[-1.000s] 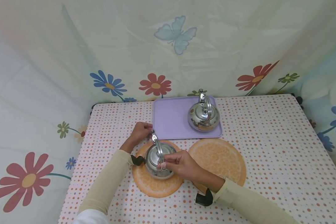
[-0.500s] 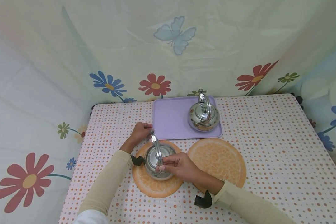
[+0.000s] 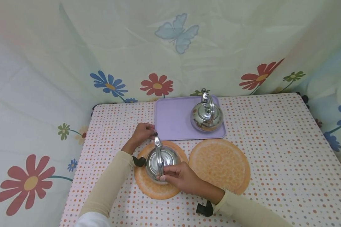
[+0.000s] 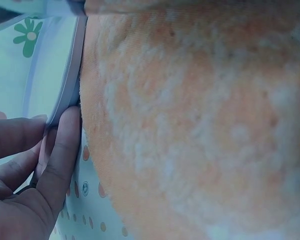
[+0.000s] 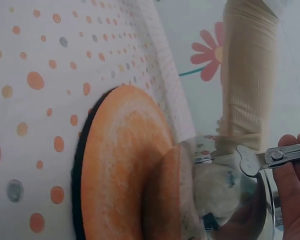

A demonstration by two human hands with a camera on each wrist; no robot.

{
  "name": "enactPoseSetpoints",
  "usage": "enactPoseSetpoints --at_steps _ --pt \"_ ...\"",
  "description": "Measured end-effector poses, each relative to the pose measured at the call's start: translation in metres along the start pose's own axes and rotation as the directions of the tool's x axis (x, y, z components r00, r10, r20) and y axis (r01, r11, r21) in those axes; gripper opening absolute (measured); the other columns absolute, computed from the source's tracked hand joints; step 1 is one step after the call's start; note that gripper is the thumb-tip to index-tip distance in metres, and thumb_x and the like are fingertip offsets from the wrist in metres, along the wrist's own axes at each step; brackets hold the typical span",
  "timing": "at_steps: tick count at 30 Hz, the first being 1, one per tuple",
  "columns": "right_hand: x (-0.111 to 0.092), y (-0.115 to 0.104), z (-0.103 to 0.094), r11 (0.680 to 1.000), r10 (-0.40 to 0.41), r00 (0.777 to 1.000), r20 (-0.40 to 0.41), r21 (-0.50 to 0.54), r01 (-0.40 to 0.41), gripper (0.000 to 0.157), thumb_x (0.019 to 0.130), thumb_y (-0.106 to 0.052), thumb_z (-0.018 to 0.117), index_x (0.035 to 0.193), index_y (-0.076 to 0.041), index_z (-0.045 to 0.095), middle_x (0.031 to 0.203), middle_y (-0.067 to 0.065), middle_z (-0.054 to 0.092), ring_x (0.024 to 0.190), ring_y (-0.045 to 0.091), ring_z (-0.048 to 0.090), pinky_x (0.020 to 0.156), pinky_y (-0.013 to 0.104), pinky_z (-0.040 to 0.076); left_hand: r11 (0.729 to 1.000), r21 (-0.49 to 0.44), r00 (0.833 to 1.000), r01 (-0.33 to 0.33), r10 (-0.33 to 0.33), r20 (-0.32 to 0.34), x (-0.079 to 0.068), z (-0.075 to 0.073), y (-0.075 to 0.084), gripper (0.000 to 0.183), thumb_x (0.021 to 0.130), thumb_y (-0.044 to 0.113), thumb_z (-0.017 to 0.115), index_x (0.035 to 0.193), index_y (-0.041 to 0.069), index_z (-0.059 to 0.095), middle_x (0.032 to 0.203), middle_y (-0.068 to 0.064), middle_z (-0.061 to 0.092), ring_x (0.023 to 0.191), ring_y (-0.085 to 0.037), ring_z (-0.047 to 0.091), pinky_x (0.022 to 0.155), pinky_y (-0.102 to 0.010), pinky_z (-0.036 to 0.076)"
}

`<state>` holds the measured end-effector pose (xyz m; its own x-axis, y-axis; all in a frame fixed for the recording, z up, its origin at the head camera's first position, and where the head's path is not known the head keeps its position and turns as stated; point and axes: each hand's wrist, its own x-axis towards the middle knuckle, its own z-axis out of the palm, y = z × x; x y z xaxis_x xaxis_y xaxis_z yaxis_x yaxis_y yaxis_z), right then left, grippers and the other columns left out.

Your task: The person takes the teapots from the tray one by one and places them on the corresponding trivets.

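Observation:
A shiny steel kettle (image 3: pixel 169 156) is over the left orange round mat (image 3: pixel 147 188); whether its base touches the mat, I cannot tell. My right hand (image 3: pixel 184 178) grips the near end of the kettle's arched handle with thumb and fingers, as the right wrist view also shows beside the kettle body (image 5: pixel 225 195). At the near left corner of the purple tray (image 3: pixel 173 121), my left hand (image 3: pixel 142 133) pinches the rim between thumb and fingers; the left wrist view shows these fingers (image 4: pixel 65 145) at the tray's edge. A second steel kettle (image 3: pixel 206 118) stands on the tray's right half.
Another orange round mat (image 3: pixel 220 165) lies to the right, close beside the first. Under everything is a dotted tablecloth (image 3: pixel 275 148). A flowered curtain (image 3: pixel 125 41) hangs behind the table and at both sides.
The kettle in my right hand has shifted slightly toward me and looks a little larger, its handle more upright. My left hand stays at the tray corner.

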<state>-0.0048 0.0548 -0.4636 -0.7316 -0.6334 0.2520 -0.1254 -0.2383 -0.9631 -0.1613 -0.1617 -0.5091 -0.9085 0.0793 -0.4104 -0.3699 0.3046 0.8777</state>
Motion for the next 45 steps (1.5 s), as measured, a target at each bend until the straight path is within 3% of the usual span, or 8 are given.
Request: enactPoseSetpoints --at_steps 6,26,35,45 --pt "-0.003 0.004 0.002 0.999 -0.027 1.0 -0.003 0.047 0.027 0.014 0.093 0.009 0.057 0.103 0.017 0.063 0.101 0.025 0.068 0.098 0.034 0.067 0.083 0.038 0.057 1.0 -0.009 1.0 0.004 -0.004 -0.003 -0.001 0.0 0.001 0.026 0.092 -0.004 0.058 0.116 -0.013 0.06 0.102 -0.025 0.065 0.068 -0.018 0.067 0.068 -0.029 0.061" --pt "-0.004 0.005 0.004 0.997 -0.028 0.999 -0.042 0.068 0.03 0.016 0.092 0.01 0.058 0.104 0.019 0.063 0.1 0.026 0.068 0.097 0.034 0.067 0.082 0.039 0.057 1.0 0.015 1.0 0.02 -0.02 -0.003 -0.001 0.0 0.003 0.028 0.092 -0.002 0.057 0.118 -0.012 0.059 0.107 -0.024 0.063 0.068 -0.019 0.066 0.068 -0.029 0.061" --pt "-0.006 0.002 0.002 0.999 0.026 0.992 -0.12 -0.021 -0.029 0.018 0.088 0.005 0.067 0.102 0.016 0.065 0.095 0.024 0.069 0.09 0.025 0.07 0.077 0.036 0.06 1.0 0.017 1.0 0.026 -0.026 -0.008 -0.001 0.0 0.003 0.025 0.092 -0.002 0.058 0.116 -0.011 0.061 0.1 -0.024 0.065 0.069 -0.02 0.067 0.068 -0.03 0.061" --pt "-0.006 -0.004 -0.014 0.996 0.02 0.986 -0.166 -0.079 -0.033 0.014 0.089 0.008 0.065 0.102 0.011 0.068 0.099 0.019 0.07 0.093 0.02 0.069 0.077 0.036 0.06 0.999 0.021 1.0 0.024 -0.024 -0.01 0.0 0.001 0.002 0.026 0.092 -0.002 0.057 0.117 -0.011 0.06 0.102 -0.024 0.064 0.069 -0.019 0.067 0.067 -0.029 0.061"
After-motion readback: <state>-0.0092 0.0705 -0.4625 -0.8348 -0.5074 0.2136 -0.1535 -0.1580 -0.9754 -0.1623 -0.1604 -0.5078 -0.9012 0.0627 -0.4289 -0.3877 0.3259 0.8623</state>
